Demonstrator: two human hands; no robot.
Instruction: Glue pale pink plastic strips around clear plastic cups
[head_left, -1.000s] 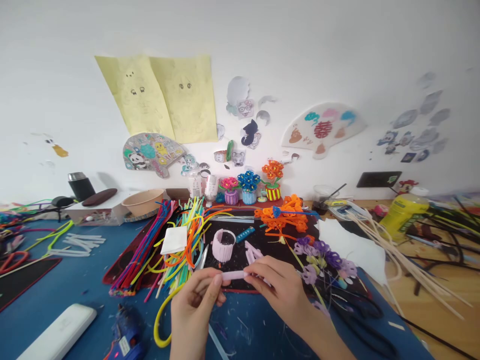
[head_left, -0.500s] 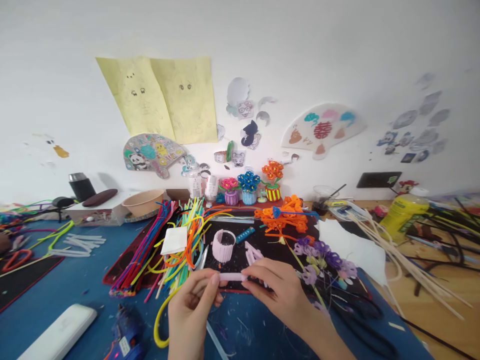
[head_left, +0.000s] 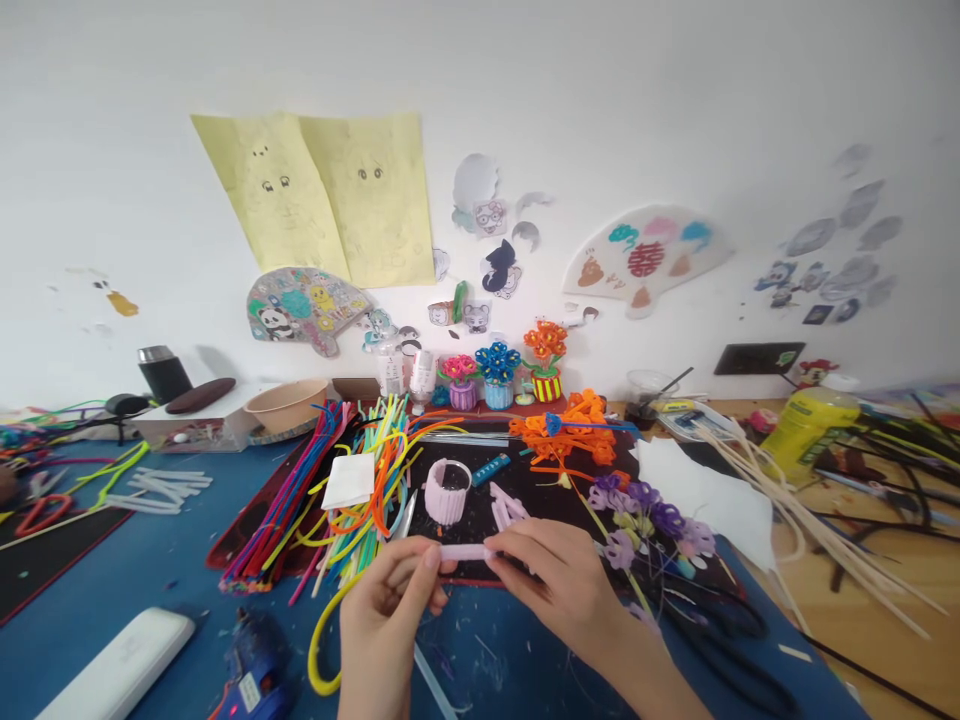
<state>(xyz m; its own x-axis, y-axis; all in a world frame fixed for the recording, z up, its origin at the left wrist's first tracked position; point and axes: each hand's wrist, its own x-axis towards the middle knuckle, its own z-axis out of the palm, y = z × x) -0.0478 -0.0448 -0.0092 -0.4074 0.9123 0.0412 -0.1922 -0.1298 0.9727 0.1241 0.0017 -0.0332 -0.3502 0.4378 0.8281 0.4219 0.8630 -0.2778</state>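
A short pale-pink piece of pipe cleaner (head_left: pixel 463 552) is stretched level between my two hands. My left hand (head_left: pixel 391 610) pinches its left end between thumb and forefinger, and my right hand (head_left: pixel 562 580) pinches the right end. Just beyond them stands a small round cup (head_left: pixel 445 498), its side covered in upright pale-pink strips, with clear wall showing at the top right. More cut pale-pink pieces (head_left: pixel 507 506) lie on the dark mat beyond my right fingers. A small teal stick-like object (head_left: pixel 491 470) rests beside the cup.
Bundles of coloured pipe cleaners (head_left: pixel 367 490) lie left of the cup. Purple flowers (head_left: pixel 652 520) and orange pipe-cleaner flowers (head_left: pixel 574 430) lie to the right. A blue glue gun (head_left: pixel 255 665) sits at the lower left near a white case (head_left: pixel 120 665). Finished flower pots (head_left: pixel 498 395) line the wall.
Almost nothing differs. My left hand has shifted very slightly right, and both hands keep their pinch on the pale-pink piece.
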